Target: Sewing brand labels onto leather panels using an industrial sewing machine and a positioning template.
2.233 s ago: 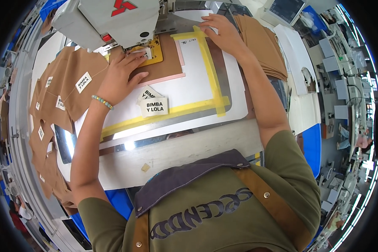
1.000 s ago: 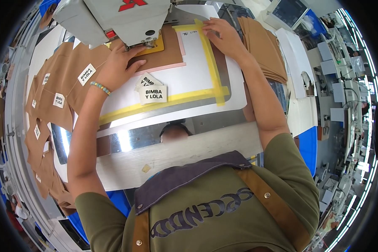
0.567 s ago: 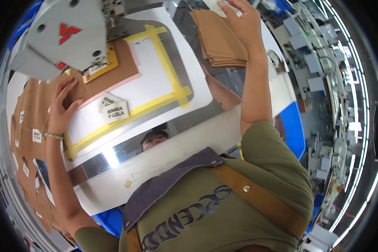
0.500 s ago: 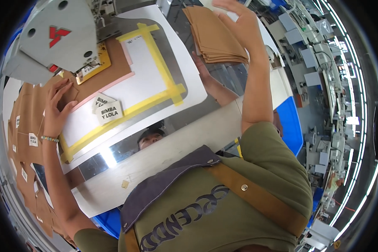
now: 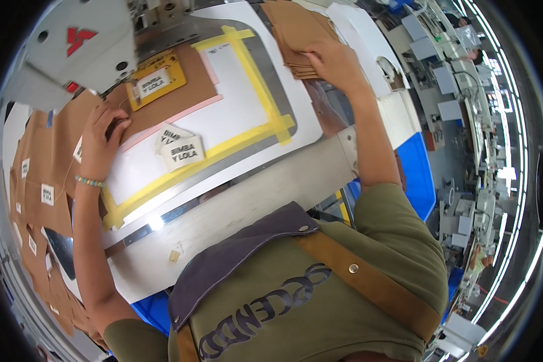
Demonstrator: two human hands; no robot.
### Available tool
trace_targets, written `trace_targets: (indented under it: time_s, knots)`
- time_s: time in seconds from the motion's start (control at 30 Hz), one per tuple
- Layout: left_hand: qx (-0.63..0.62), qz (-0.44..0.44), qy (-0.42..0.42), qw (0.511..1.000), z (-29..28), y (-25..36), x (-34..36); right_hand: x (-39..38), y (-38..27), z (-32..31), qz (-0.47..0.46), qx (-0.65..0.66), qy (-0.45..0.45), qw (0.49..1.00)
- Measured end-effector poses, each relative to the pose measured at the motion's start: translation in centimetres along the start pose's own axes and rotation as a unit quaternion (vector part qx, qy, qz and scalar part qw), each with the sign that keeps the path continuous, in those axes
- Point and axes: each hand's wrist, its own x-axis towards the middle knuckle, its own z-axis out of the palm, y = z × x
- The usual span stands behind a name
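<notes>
My left hand rests with bent fingers on the left edge of a brown fabric piece lying under the grey sewing machine head. A yellow clamp plate with a white label sits on that piece. My right hand is up at the far right, fingers closed on the edge of a stack of brown fabric pieces. Two loose white labels lie on the white template inside a yellow tape frame.
Sewn brown pieces with white labels are piled along the left side. The grey machine table runs in front of my chest, with a blue bin at its right. Rows of other machines stand far right.
My view has swung to the right. My right hand left the yellow tape frame and reached up to the stack of brown pieces. My left hand stayed at the fabric under the machine head.
</notes>
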Motion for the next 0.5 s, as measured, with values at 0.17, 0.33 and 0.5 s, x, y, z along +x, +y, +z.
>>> trace_targets:
  time_s: [0.17,0.33,0.5]
  knots:
    - [0.028,-0.005,0.002,1.000,0.0,0.5,0.1,2.8,-0.3,-1.0,0.022,0.100,0.297,0.949]
    - [0.088,0.016,-0.006,0.996,-1.4,0.3,-2.0,3.9,-6.5,-0.6,-0.149,0.034,0.189,0.970]
    - [0.198,-0.122,-0.034,0.972,-6.3,-3.2,-6.8,5.0,-12.0,2.3,-0.328,0.007,0.109,0.938]
